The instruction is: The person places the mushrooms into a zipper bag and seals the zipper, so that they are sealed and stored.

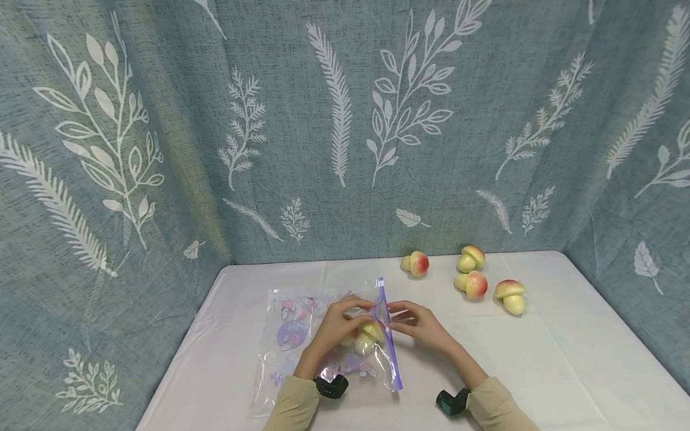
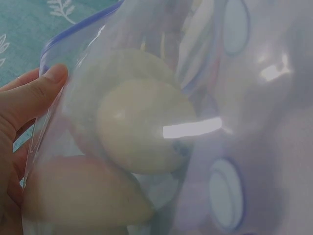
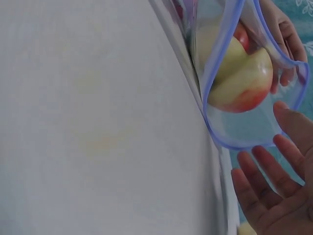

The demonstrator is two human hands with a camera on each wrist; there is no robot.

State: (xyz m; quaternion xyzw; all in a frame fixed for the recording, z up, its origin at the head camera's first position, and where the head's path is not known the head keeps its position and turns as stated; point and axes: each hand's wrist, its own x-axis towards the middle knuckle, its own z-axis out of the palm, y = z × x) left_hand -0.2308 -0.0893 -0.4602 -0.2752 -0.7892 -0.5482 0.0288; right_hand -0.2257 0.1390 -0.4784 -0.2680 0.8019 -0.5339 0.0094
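A clear zip bag with purple and pink prints lies on the table, its purple-edged mouth facing right. Toy mushrooms, yellow with reddish caps, are inside near the mouth; in the right wrist view one mushroom shows through the parted opening. My left hand pinches the bag's edge close to the mouth, its thumb on the plastic in the left wrist view. Just right of the mouth is my right hand. Its fingers are spread and relaxed, fingertips right at the purple rim, holding nothing.
Several more toy mushrooms stand or lie at the back right, among them one mushroom nearest the bag and another mushroom farthest right. A white cloth covers the table. Behind and beside it hangs a green leaf-patterned curtain.
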